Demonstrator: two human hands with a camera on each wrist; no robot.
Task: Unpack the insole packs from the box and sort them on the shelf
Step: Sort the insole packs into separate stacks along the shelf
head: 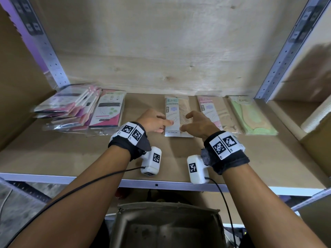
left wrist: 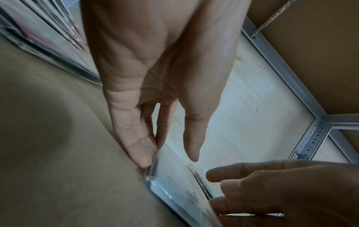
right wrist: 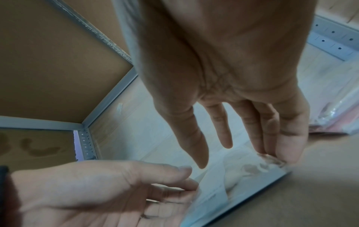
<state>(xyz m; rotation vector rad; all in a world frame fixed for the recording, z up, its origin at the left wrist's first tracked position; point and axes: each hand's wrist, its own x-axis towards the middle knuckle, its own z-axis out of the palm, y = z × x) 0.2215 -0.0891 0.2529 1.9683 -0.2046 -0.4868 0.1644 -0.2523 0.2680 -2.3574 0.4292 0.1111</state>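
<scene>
At the far left of the shelf a loose stack of pink packs is seen, with a pink-and-white pack just beside it; in the middle a grey-blue pack lies flat, touched on its left edge by the extended fingers of the left hand and on its right edge by the spread fingers of the right hand, neither being closed round it; further right a pink-labelled pack and a green pack are laid. Sorting is judged well advanced; the box below appears emptied, though its corners are hidden. The packs are flat, glossy, clear-sleeved.
</scene>
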